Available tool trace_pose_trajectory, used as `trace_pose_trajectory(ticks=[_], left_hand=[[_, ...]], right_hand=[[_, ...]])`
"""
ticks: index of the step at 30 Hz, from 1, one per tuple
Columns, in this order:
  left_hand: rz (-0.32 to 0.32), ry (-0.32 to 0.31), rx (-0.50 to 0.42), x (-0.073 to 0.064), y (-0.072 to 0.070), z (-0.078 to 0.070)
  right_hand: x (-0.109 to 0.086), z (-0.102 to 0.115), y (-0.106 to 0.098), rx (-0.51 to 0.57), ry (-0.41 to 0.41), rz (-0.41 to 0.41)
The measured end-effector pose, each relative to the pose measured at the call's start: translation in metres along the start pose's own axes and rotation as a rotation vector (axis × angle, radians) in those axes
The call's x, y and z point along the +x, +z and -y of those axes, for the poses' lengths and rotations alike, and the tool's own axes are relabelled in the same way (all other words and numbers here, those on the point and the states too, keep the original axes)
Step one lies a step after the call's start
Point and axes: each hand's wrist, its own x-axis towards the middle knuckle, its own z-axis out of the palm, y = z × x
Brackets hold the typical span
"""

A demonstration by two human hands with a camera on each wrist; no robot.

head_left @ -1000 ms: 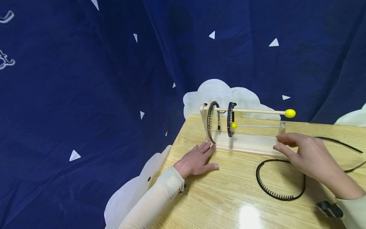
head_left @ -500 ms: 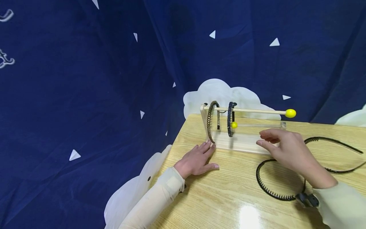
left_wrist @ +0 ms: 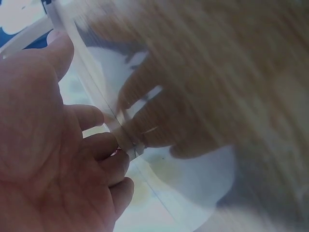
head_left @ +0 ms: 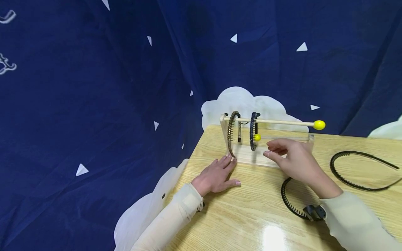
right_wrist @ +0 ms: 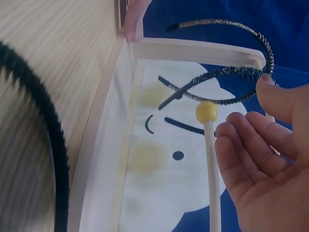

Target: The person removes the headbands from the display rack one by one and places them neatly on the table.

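My left hand rests on the table with fingers spread, its fingertips at the left front corner of a wooden rack. Over the front of the rack's base is my right hand, fingers softly bent, thumb apart. Its palm is bare in the right wrist view, beside the yellow knob of the lower rod. Two toothed headbands hang on the upper rod: a brown glittery one at the left and a dark blue one to its right. The right forearm hides part of a black headband on the table.
Another black headband lies on the table, right of the rack. A yellow knob caps the upper rod's right end. Behind the table hangs a dark blue cloth with white clouds and triangles.
My right hand has moved left along the front of the rack, from its right end toward the hanging headbands. The right-hand black headband now shows more fully. My left hand has stayed put.
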Motion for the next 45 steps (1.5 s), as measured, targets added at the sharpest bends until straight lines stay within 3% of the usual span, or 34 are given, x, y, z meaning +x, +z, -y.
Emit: trace_pose_trajectory(ticks=[20,45], left_hand=[[-0.007,-0.005,0.007,-0.001,-0.002,0.000],[-0.009,0.001,0.004,-0.001,0.000,0.002]], right_hand=[[0.025,0.014,0.029,0.110,0.033,0.018],[0.027,0.013,0.027,0.164,0.007,-0.034]])
